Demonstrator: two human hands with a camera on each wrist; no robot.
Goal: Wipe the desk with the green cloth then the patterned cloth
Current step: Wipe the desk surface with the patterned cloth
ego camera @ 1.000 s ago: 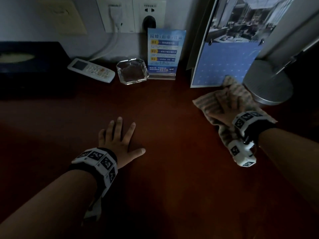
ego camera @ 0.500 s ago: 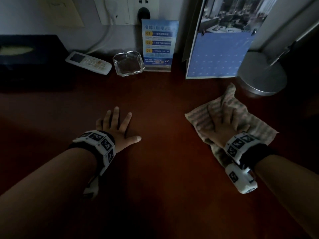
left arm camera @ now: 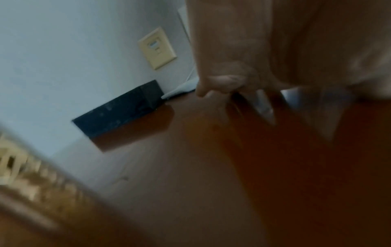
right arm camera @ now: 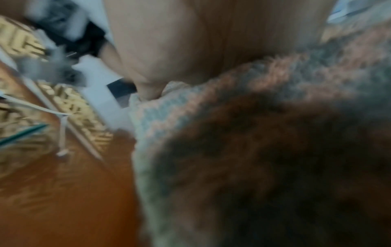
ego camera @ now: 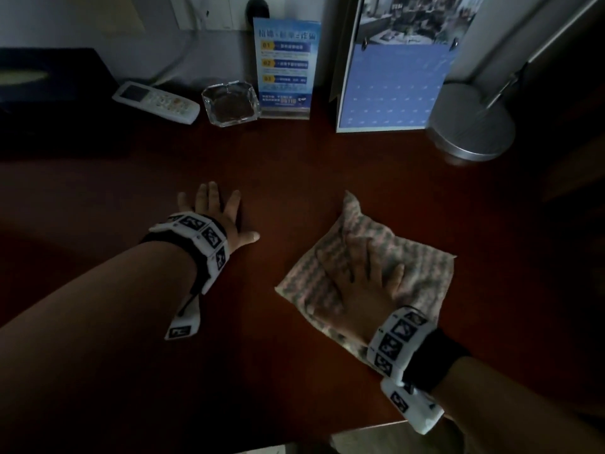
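the right hand (ego camera: 361, 290) lies palm-down on the patterned cloth (ego camera: 422, 267), its fingers (ego camera: 373, 257) straight and spread, pressing the cloth flat against the dark reddish tabletop (ego camera: 294, 165). the cloth is a pink-and-grey zigzag weave, roughly square, with 1 corner folded up and pointing away from the person; it sits right of centre, near the front edge of the tabletop and well apart from the things along the wall. in the right wrist view the cloth (right arm camera: 264, 133) fills most of the picture, blurred, with the hand (right arm camera: 190, 41) resting on top of it.

the left hand (ego camera: 219, 217) rests flat on the bare tabletop, left of the cloth and not touching it, fingers (ego camera: 204, 198) straight and fanned wide, thumb out to the side, holding nothing. the left wrist view is blurred but shows the hand (left arm camera: 275, 41) down on the wood (left arm camera: 190, 183).

along the back stand a white remote control (ego camera: 155, 101), a clear glass ashtray (ego camera: 230, 103) just beside it, a blue sign in a clear stand (ego camera: 286, 65), a blue desk calendar (ego camera: 393, 83) and a round silver lamp base (ego camera: 471, 124). a dark box (ego camera: 49, 90) sits at the far left, also seen in the left wrist view (left arm camera: 118, 110). both wrists wear white bands with black markers. no green cloth can be made out in these dim views.
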